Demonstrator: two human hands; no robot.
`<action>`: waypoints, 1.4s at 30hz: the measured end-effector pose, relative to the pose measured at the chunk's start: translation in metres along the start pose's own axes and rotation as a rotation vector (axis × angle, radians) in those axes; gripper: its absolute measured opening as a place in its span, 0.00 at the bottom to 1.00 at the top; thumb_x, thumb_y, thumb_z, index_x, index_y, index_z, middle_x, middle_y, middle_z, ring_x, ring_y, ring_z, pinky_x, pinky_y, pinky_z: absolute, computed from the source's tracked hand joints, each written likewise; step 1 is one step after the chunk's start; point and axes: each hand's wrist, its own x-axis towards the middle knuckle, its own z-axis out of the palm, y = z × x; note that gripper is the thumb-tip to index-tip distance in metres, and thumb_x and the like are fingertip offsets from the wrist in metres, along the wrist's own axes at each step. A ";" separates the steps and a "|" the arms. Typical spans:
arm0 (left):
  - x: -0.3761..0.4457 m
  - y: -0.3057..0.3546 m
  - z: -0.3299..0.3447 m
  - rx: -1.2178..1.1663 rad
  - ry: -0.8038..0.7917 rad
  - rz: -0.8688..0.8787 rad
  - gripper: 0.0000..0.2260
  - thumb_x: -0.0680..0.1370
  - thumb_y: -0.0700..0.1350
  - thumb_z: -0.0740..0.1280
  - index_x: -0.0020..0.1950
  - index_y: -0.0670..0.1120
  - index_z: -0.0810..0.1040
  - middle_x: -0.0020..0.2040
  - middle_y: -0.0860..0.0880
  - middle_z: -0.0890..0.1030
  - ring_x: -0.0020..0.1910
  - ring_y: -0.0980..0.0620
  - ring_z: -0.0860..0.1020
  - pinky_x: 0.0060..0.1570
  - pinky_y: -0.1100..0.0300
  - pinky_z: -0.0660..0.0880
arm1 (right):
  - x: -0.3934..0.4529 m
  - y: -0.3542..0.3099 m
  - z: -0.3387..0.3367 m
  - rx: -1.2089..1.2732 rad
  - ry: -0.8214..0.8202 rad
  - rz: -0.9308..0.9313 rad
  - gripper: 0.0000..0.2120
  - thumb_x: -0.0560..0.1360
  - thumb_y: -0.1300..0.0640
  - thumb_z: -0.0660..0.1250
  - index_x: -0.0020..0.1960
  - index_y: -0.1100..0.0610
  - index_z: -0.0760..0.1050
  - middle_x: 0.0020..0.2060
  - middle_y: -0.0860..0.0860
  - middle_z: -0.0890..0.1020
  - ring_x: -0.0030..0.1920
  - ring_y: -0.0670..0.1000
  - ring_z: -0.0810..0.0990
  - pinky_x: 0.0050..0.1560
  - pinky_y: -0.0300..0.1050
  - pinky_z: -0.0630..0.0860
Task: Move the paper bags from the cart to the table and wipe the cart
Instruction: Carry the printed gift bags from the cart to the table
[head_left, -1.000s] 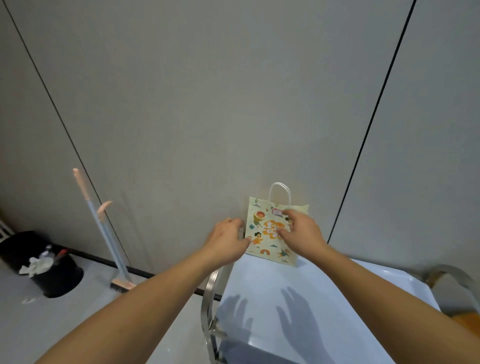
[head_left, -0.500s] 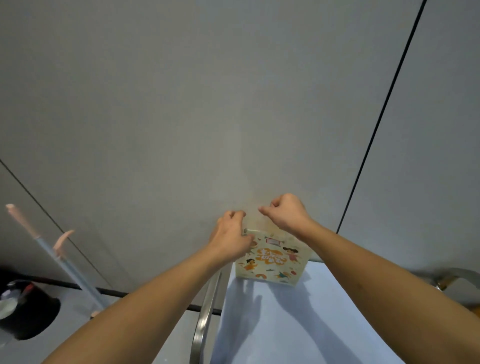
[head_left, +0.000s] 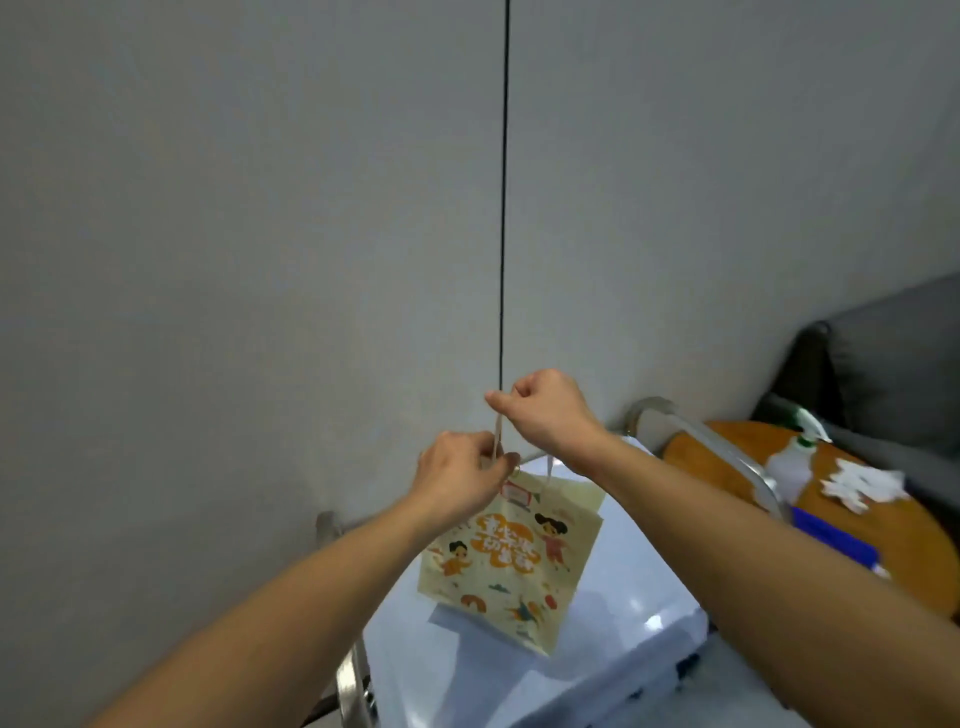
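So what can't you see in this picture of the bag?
All in the head view:
- Inside of the paper bag: only its printed front shows.
- Left hand fingertips: curled behind the bag's handle and top edge.
- Cart lower part: cut off by the bottom edge.
- Table far side: cut off by the right edge.
- White scraps on the table: too blurred to identify.
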 end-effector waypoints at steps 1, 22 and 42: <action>-0.007 0.011 0.011 -0.013 -0.031 0.046 0.12 0.80 0.60 0.64 0.48 0.54 0.81 0.42 0.54 0.81 0.41 0.53 0.80 0.46 0.48 0.82 | -0.016 0.008 -0.011 -0.012 0.042 0.032 0.21 0.77 0.50 0.70 0.30 0.54 0.66 0.26 0.50 0.66 0.29 0.49 0.64 0.34 0.45 0.66; -0.241 0.425 0.284 -0.038 -0.710 0.713 0.16 0.74 0.70 0.64 0.44 0.59 0.79 0.45 0.50 0.82 0.43 0.50 0.82 0.40 0.50 0.82 | -0.410 0.227 -0.352 -0.073 0.812 0.580 0.20 0.75 0.52 0.71 0.31 0.64 0.76 0.26 0.54 0.73 0.28 0.50 0.72 0.39 0.53 0.80; -0.544 0.690 0.483 0.058 -1.152 1.418 0.14 0.80 0.63 0.60 0.46 0.57 0.79 0.42 0.53 0.82 0.44 0.48 0.80 0.49 0.45 0.81 | -0.756 0.350 -0.513 -0.118 1.424 1.118 0.21 0.75 0.53 0.71 0.28 0.57 0.68 0.24 0.53 0.67 0.26 0.50 0.65 0.31 0.46 0.68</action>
